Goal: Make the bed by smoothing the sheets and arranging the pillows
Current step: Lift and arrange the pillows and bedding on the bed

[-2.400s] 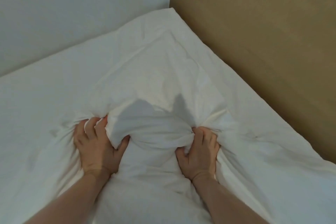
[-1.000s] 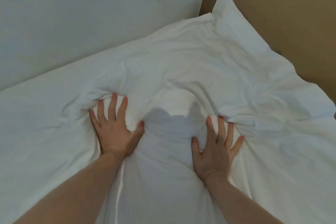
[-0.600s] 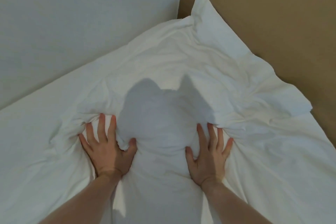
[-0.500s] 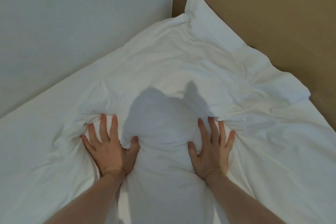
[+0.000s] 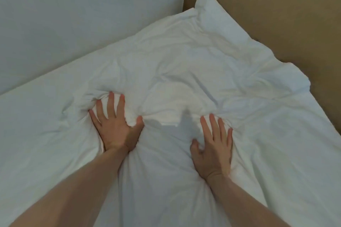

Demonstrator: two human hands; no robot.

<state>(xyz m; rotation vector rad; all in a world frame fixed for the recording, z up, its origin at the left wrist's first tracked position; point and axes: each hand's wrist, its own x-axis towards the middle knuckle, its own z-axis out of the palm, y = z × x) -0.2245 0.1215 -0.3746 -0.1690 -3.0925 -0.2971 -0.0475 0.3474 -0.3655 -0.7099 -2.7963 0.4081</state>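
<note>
A white sheet (image 5: 184, 64) lies rumpled over the bed, bunched into folds ahead of both hands. Its far corner (image 5: 206, 3) stands up against the headboard. My left hand (image 5: 115, 125) lies flat on the sheet with fingers spread, pressing a ridge of cloth forward. My right hand (image 5: 215, 149) also lies flat with straight fingers on the sheet, to the right of a raised fold between the hands. No separate pillow can be told apart from the cloth.
A pale wall (image 5: 73, 14) runs along the bed's left side. A tan headboard (image 5: 276, 14) borders the bed at the right and back. The flat white bed surface (image 5: 36, 134) stretches to the left.
Earlier both hands gripped bunched sheet; they have opened flat and pushed the sheet toward the headboard corner. In the last half second the hands have hardly shifted on the cloth.
</note>
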